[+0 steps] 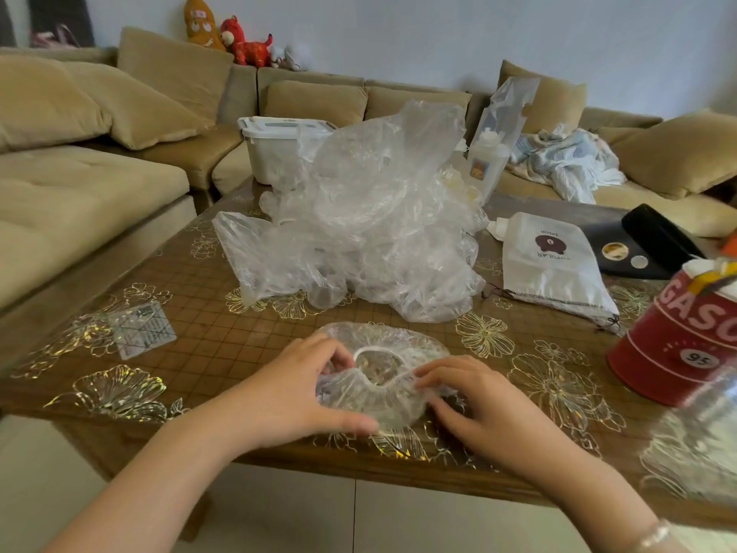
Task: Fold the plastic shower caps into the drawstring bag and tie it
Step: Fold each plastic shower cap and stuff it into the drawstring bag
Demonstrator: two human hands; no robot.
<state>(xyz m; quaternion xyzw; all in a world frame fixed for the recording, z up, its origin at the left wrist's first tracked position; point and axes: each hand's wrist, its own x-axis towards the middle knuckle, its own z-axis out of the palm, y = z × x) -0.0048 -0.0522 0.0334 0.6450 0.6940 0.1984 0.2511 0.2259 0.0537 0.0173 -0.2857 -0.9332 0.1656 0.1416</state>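
A clear plastic shower cap [383,345] with a white elastic rim lies flat near the table's front edge. My left hand [307,389] pinches its left side, fingers curled on the elastic. My right hand [474,401] pinches the right side of the same cap. Behind it rises a big heap of crumpled clear shower caps [375,217]. A white drawstring bag [554,265] with a brown bear print lies flat to the right of the heap, its dark cords trailing at the near end.
The brown table [207,345] has a gold flower pattern. A red tin [686,337] stands at the right, a white lidded box [275,149] and an upright clear pouch [498,133] at the back, a black tray [642,245] far right. A beige sofa surrounds the table.
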